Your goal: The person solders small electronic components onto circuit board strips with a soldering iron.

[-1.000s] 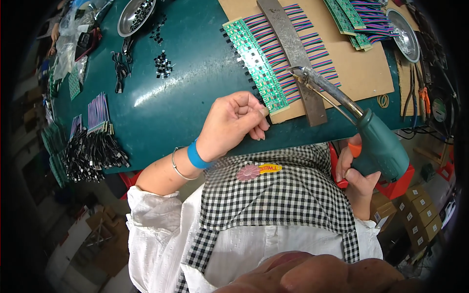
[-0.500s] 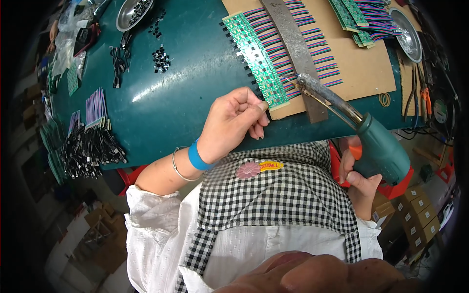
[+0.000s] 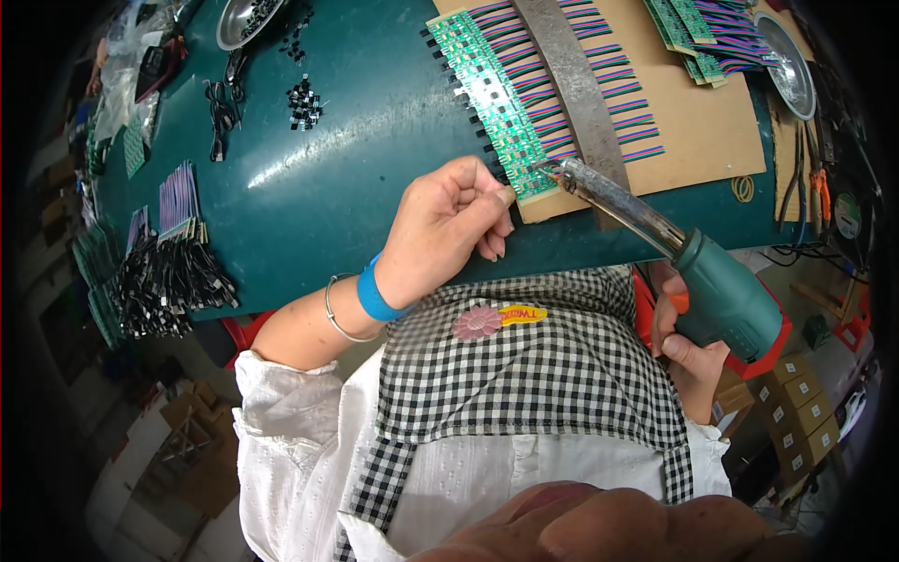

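My right hand is wrapped round the green handle of a soldering gun. Its metal barrel points up and left, and the tip lies at the near end of a long green circuit board panel. Small black connectors stick out along the panel's left edge, and striped multi-colour wires run off its right side. My left hand is closed in a pinch at the panel's near left corner; what sits between its fingertips is too small to make out. A flat metal bar lies across the wires.
Brown cardboard lies under the panel on the green table. Loose black connectors are at the left, near a metal bowl. Bundled black-ended cables lie further left. At the right are wired boards, a metal dish and orange-handled pliers.
The soldering gun's tip has moved nearer to me and slightly left along the panel, toward its near end. My left hand stays at the corner. The whole view has shifted slightly.
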The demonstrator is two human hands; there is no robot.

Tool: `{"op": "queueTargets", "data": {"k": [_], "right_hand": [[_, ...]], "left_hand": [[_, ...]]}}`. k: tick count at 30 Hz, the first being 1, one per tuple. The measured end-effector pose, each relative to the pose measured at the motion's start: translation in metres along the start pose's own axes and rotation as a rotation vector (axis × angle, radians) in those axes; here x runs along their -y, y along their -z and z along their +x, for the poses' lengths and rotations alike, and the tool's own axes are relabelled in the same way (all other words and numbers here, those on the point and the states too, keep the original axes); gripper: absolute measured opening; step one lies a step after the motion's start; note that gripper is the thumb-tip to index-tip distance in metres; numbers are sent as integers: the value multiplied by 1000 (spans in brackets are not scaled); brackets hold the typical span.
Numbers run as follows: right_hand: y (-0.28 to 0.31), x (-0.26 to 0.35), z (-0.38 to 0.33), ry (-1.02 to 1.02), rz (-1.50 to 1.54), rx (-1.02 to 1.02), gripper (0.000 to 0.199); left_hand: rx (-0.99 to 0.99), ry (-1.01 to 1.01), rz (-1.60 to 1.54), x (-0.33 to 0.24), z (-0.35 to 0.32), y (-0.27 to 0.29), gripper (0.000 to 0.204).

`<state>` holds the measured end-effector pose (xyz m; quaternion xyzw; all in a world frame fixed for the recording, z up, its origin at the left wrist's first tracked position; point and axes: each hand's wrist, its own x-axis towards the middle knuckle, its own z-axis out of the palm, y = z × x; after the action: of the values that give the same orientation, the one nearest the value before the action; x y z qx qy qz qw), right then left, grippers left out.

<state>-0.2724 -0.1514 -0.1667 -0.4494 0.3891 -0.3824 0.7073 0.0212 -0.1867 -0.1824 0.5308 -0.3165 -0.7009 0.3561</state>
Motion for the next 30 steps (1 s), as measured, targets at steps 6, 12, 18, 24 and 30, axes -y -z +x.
{"op": "queueTargets", "data": {"k": [6, 12, 18, 24, 30], "right_hand": [[-3, 1, -3, -46, 20, -23, 52], [-4, -1, -5, -78, 8, -36, 53], [-10, 2, -5, -113, 20, -80, 53], [-10, -1, -7, -87, 14, -69, 50], [-15, -2, -1, -41, 29, -112, 36]], "left_hand": [[7, 7, 28, -1, 0, 0, 11], [12, -12, 27, 0, 1, -1, 11], [26, -24, 30, -1, 1, 1, 14], [39, -29, 22, -1, 2, 2, 14], [24, -25, 20, -1, 2, 1, 14]]}}
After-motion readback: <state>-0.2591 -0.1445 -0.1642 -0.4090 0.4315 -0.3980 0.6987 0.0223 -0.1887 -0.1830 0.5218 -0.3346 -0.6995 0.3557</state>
